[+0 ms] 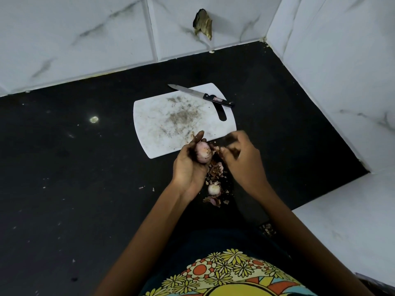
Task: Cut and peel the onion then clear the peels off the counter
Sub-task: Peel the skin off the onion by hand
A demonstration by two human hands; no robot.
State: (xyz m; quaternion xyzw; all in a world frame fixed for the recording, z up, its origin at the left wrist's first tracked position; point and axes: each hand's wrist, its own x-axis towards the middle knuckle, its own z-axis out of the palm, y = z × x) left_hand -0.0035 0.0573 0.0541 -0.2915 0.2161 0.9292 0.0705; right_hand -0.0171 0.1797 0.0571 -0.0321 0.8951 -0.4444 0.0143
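A: Where is the onion just now?

B: The pale pink, partly skinned onion (203, 153) sits at centre frame, cupped in the left hand (189, 165), whose grip is closed round it from below and from the left. Its long axis looks tilted, running from upper left to lower right.

A: And the other hand?

B: The right hand (239, 155) is just to the onion's right, blurred, its fingertips (224, 150) pinched on what looks like a brown flake of skin at the onion's edge. So the peel comes off to the right, and the right hand is the one to pull it.

A: Anything lying below them?

B: A loose heap of dry brown and purple peels (215, 170) on the black stone desk (85, 167), directly under the gap between the hands, with a second small whitish peeled onion (214, 189) among them.

A: Room to move?

B: Plenty to the left on the bare desk. Above the hands lies the stained white plastic cutting board (171, 124), its near edge touching the hands in the frame, with the black-handled steel knife (201, 95) resting across its far right corner, well apart. The white marble-tiled wall (342, 82) closes off the right.
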